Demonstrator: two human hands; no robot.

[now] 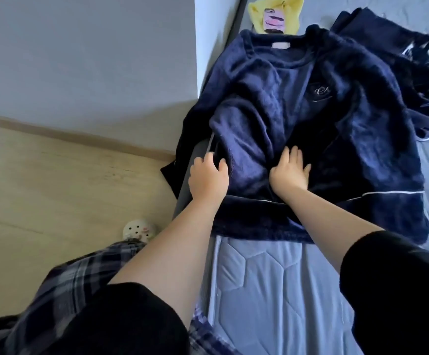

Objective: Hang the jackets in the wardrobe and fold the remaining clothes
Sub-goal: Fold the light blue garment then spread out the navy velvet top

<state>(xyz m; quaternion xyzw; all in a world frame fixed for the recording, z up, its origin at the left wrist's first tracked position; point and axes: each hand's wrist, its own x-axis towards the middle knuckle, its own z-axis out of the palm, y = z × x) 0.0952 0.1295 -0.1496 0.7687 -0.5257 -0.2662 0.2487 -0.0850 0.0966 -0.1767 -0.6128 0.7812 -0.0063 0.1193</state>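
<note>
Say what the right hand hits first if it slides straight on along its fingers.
The right hand lies flat on the navy top, fingers pointing up the bed. Going on, it would probably ride up the top's bunched middle fold toward the collar; the yellow cloth lies beyond that.

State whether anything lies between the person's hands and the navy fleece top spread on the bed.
Nothing visible does. The left hand grips the navy fleece top at its side edge, and the right hand lies flat on its middle. Both hands touch the fabric directly, on the bed.
</note>
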